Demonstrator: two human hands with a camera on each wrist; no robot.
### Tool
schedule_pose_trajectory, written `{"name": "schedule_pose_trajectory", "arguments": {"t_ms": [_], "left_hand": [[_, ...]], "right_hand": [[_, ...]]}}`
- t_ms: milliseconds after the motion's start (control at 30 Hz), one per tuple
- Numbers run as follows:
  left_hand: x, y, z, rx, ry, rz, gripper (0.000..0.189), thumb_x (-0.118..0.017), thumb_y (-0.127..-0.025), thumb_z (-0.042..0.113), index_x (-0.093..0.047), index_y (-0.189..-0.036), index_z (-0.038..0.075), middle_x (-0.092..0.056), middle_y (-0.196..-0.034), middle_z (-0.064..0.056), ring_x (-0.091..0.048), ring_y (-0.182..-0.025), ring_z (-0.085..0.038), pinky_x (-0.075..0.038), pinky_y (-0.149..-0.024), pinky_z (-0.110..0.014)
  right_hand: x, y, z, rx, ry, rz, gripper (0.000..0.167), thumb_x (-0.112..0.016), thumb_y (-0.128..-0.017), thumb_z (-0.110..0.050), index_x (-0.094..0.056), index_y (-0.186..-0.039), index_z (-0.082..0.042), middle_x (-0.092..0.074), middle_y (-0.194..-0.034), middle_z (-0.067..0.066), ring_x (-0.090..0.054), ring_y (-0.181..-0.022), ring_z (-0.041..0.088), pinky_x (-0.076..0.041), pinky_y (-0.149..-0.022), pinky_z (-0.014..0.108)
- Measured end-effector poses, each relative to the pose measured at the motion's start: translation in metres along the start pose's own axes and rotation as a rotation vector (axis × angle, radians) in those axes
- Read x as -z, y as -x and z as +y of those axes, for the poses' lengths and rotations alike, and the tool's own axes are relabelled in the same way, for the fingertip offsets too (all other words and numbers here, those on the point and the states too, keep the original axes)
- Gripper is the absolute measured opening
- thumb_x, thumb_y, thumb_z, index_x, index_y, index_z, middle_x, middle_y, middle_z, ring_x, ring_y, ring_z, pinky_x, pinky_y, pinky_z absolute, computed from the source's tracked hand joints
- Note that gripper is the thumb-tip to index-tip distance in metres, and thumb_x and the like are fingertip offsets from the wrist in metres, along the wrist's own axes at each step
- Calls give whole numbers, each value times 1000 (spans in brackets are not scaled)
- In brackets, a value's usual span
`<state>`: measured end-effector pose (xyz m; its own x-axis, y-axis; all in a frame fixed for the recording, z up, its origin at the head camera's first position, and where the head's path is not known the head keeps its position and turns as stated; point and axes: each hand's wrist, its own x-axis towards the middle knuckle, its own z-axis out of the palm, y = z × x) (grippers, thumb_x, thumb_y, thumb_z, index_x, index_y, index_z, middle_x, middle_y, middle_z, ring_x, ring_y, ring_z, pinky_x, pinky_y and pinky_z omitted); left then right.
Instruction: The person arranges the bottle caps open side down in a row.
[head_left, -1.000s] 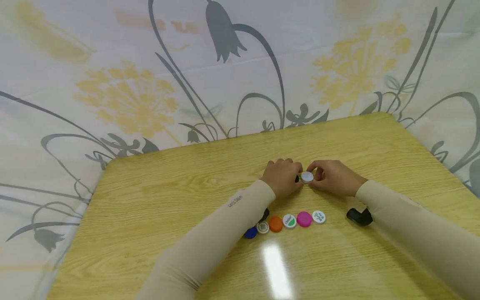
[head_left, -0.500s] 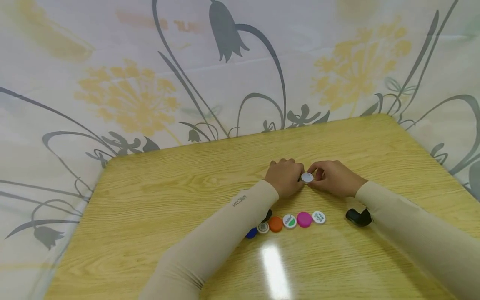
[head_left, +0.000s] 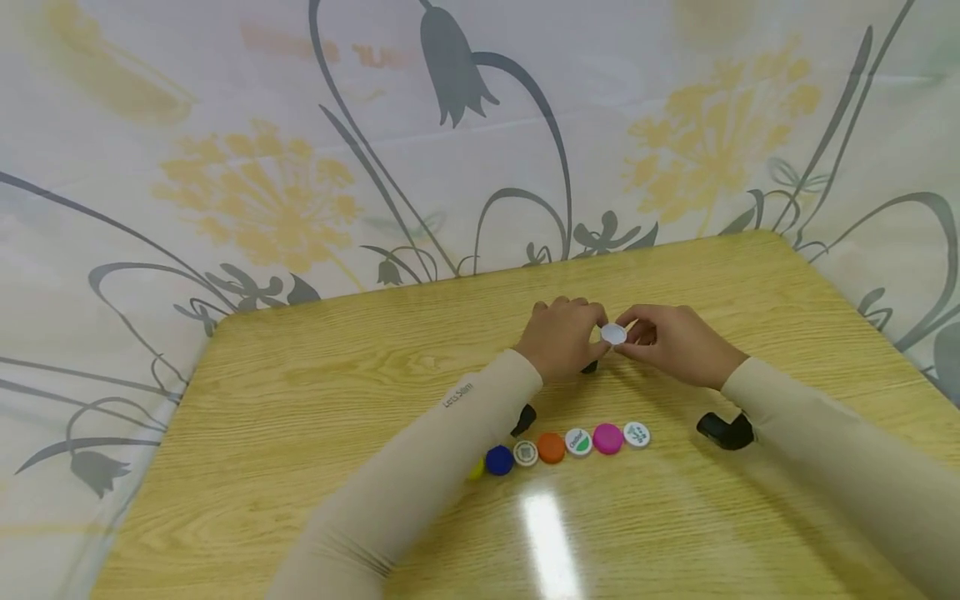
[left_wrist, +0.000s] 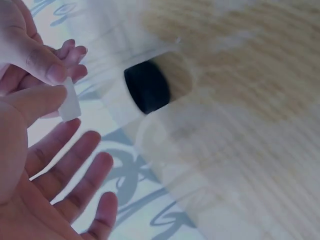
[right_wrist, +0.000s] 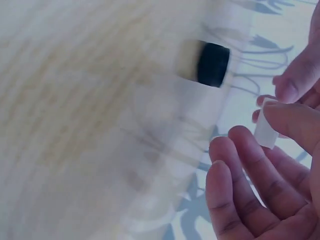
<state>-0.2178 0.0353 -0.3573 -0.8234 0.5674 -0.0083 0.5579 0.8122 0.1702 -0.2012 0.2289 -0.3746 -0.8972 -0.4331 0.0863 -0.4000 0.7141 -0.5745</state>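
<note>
Between the fingertips of both hands is a white bottle cap, raised above the table's far half. My left hand pinches it from the left by thumb and index finger; in the left wrist view the other fingers are spread. From the right, my right hand grips the same cap, thumb on its near side. Edge-on, the cap looks like a thin white strip in the left wrist view. A black cap stands on the table just below the hands, partly hidden by my left hand in the head view.
Nearer me a row of caps lies on the wooden table: yellow, blue, orange, pink and printed white ones. My left sleeve covers the row's left end. Flower-patterned cloth hangs behind the table.
Both hands have risen and moved slightly away from me with the white cap. More of the black cap shows beneath them, and the yellow cap has come into sight beside my left sleeve.
</note>
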Motion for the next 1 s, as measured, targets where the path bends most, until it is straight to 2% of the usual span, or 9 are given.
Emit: {"name": "schedule_pose_trajectory", "arguments": {"t_ms": [100,233,300,400,500,633,800,1000], "left_hand": [[6,1,-5,-21,81,16,27,-62,-99,38,-67,-120,21,-71,-112,7,-65,-105,-14,-47,-94,-43],[11,4,-10,-16,211,-10,26,-57,-101,36,-65,-119,19,-73,-111,6,-66,-102,-11,-45,-100,-45],[12,5,-11,-3,276,-27,26,-57,-101,36,-65,-118,17,-73,-111,5,-67,-100,-11,-47,-99,-41],[11,5,-13,15,391,-53,24,-59,-101,33,-64,-116,16,-73,-108,2,-67,-93,-9,-53,-86,-28],[10,5,-15,38,520,-67,20,-63,-99,31,-64,-112,15,-74,-104,0,-66,-85,-5,-53,-71,-19],[9,5,-18,50,631,-50,19,-69,-96,28,-65,-108,14,-73,-97,1,-65,-79,-3,-52,-67,-17],[8,5,-19,38,650,-30,21,-72,-93,25,-66,-109,13,-73,-94,0,-65,-77,-4,-52,-67,-17],[7,7,-19,48,538,1,25,-75,-91,23,-67,-112,13,-75,-100,0,-67,-82,-4,-51,-70,-14]], "right_hand": [[5,-1,-3,9,-8,16,23,-72,-93,-15,-68,-113,-4,-76,-91,4,-71,-81,16,-56,-71,31],[8,-1,-6,8,-30,9,27,-70,-94,-18,-67,-116,-3,-77,-94,7,-73,-85,19,-58,-73,36],[8,-1,-8,3,-40,2,28,-70,-95,-18,-66,-117,-3,-77,-94,7,-74,-86,20,-59,-73,36],[8,-1,-9,-4,-52,-5,28,-71,-94,-17,-66,-117,-2,-77,-94,8,-74,-86,20,-58,-72,34],[7,0,-10,-13,-66,-14,28,-71,-93,-15,-66,-117,-2,-77,-94,8,-74,-85,19,-57,-71,31],[7,1,-11,-32,-95,-33,28,-71,-93,-13,-64,-118,-3,-77,-96,9,-74,-88,20,-57,-72,29],[9,1,-12,-94,-191,-90,31,-66,-98,-18,-60,-125,-4,-76,-103,12,-73,-95,23,-57,-76,33],[11,-1,-14,-204,-401,-169,41,-55,-104,-32,-55,-132,-1,-73,-113,20,-72,-102,30,-58,-87,42]]}}
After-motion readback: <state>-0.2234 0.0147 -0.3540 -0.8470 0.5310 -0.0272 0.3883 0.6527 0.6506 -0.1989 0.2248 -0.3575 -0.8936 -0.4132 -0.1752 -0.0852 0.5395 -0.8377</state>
